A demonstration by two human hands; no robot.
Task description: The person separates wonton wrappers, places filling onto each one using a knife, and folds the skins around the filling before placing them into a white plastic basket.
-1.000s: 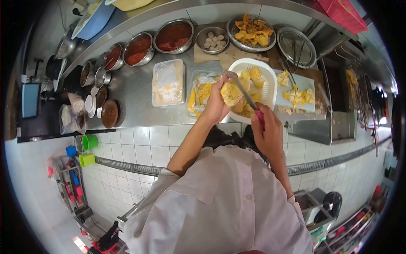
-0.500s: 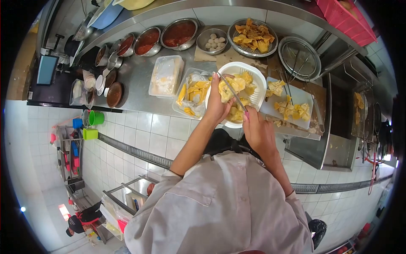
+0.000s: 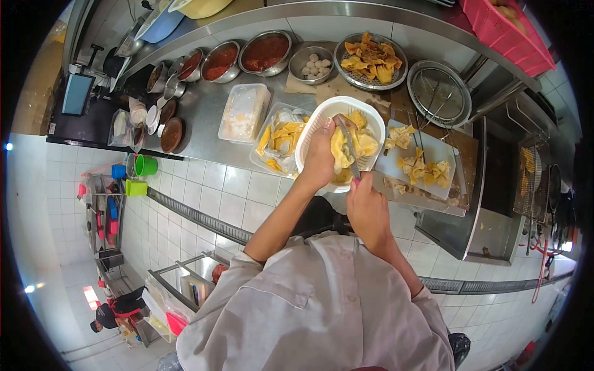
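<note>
- Upper centre of frame: our left hand grips a yellow dumpling over the white basket.
- Our right hand, clenched around a knife, blade against the dumpling.

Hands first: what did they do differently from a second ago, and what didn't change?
The left hand went on holding a yellow piece over the white basket. The right hand kept its grip on the knife and drew its blade steeper against the piece. Both hands sit slightly lower in the view, as the camera shifted. The sauce bowls and cutting board stayed put.
</note>
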